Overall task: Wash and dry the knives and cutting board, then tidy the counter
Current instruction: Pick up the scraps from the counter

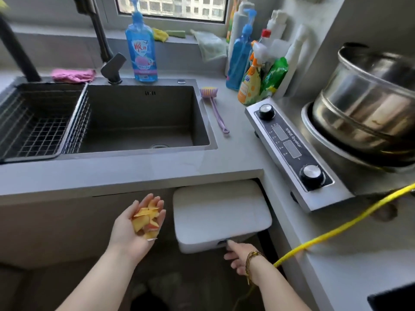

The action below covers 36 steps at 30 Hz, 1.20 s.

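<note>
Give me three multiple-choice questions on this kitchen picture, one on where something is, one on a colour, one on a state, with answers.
1. Where does the dish brush lie?
A. in the sink
B. on the counter right of the sink
C. on the windowsill

2. What colour is the cloth behind the sink?
A. pink
B. black
C. white

3. How is the white bin's lid?
A. shut
B. wide open
C. missing

Answers: 1 B, the brush rests beside the basin's right rim. 2 A, it shows pink. 3 A, the lid lies flat while the right hand reaches its front and the left hand cups fruit peels.
</note>
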### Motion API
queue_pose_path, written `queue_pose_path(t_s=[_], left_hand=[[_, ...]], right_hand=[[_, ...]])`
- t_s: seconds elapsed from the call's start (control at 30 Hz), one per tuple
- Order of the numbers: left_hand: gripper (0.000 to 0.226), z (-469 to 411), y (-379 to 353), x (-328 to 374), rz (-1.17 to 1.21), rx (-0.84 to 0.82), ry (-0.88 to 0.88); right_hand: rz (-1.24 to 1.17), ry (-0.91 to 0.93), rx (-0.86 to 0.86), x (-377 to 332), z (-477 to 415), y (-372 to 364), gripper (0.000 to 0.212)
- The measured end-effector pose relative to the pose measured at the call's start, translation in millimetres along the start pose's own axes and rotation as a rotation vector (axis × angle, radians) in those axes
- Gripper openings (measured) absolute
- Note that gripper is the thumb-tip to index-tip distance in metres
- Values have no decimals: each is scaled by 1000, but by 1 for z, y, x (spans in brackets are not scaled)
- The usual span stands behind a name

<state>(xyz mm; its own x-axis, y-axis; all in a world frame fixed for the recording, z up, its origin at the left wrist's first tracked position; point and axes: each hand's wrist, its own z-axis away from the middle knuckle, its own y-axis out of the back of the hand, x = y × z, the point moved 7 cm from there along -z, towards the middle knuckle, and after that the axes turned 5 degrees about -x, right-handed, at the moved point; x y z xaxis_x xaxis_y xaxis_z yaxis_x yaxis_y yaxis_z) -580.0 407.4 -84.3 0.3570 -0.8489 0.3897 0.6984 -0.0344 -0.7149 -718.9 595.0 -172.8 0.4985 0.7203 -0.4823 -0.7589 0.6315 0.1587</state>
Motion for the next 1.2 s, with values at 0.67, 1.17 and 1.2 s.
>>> queue_pose_path(t_s=[0.67, 1.17, 1.2], left_hand=[[30, 14, 36, -7, -29, 119, -15], [30, -6, 43, -5, -121, 171, 46], [30, -7, 43, -8, -130, 172, 59]], right_hand=[[-110, 128, 34, -24, 34, -2, 29], [-142, 573, -33, -93, 87, -5, 29], [-152, 596, -29, -103, 88, -5, 29]])
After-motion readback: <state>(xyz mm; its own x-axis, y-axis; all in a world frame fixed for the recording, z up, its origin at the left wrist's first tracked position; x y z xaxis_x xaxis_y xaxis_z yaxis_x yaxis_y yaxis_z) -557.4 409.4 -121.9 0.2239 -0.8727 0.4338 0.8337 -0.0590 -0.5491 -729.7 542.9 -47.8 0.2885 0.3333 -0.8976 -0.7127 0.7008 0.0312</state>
